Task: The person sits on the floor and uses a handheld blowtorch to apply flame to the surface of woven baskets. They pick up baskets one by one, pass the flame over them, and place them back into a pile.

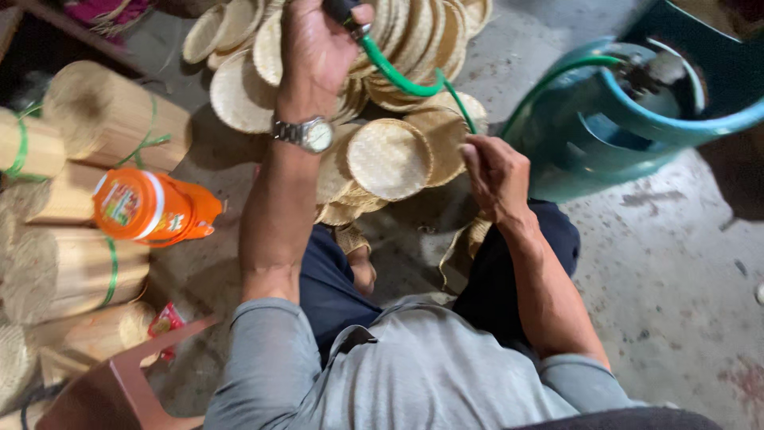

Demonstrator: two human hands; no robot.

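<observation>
Orange jug [151, 207] lying beside bundled woven rolls [111, 119]. Left hand [314, 52] clenched round torch handle [346, 12] with green hose [398, 76]. Right hand [493, 171] loosely curled, touching woven tray [388, 158]. Teal gas cylinder [605, 127] close by. Risk: straying flame scorching trays; hose snagging.

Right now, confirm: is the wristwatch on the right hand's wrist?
No, the wristwatch sits on the wrist of the left hand.

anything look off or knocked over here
The orange jug lies on its side among the stacked mat rolls instead of standing, though nothing shows spilled. The woven trays sit in a loose, uneven heap. The left hand holds a green hose running to the teal gas cylinder; nothing looks damaged.
</observation>
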